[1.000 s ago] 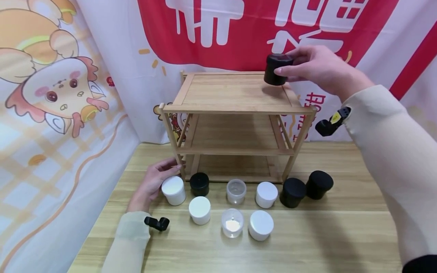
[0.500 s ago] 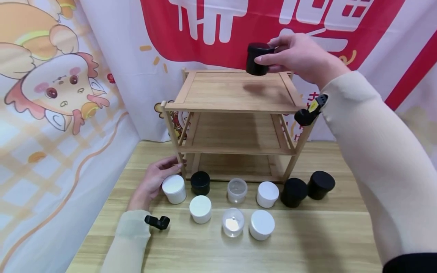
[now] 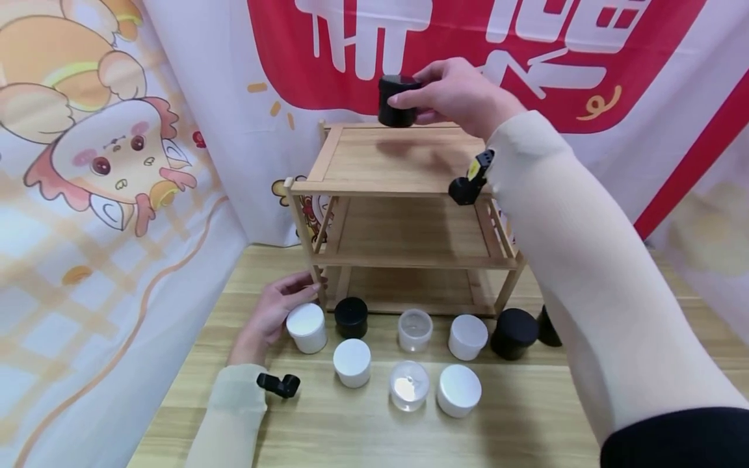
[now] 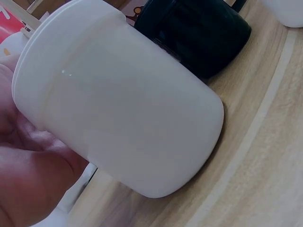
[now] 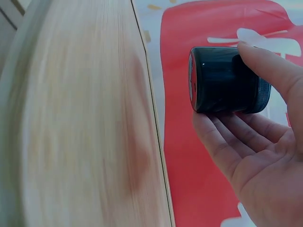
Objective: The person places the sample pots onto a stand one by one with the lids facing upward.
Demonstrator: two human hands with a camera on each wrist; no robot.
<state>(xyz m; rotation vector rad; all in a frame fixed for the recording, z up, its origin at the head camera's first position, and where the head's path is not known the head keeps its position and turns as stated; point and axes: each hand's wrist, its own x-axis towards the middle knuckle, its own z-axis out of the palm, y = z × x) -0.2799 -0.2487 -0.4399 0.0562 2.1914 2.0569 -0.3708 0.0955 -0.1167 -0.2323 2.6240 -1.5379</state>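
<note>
- Printed cloth (image 3: 298, 71) behind; wooden rack (image 3: 404, 237) on the tabletop (image 3: 328, 429), other containers (image 3: 352, 367) in front of the rack.
- Right hand (image 3: 462, 94): thumb and fingers pinch a black jar (image 3: 393, 114), upright, above the rack's top shelf (image 3: 357, 159), not touching it.
- Left hand (image 3: 277, 313): fingers at the rack's left front leg (image 3: 302, 231), near a white jar (image 3: 307, 333); gripping or merely touching, I cannot tell.
- Judgement: carry level with an even pinch, clear of the shelf; steady the leg lightly, without nudging the white jar.
</note>
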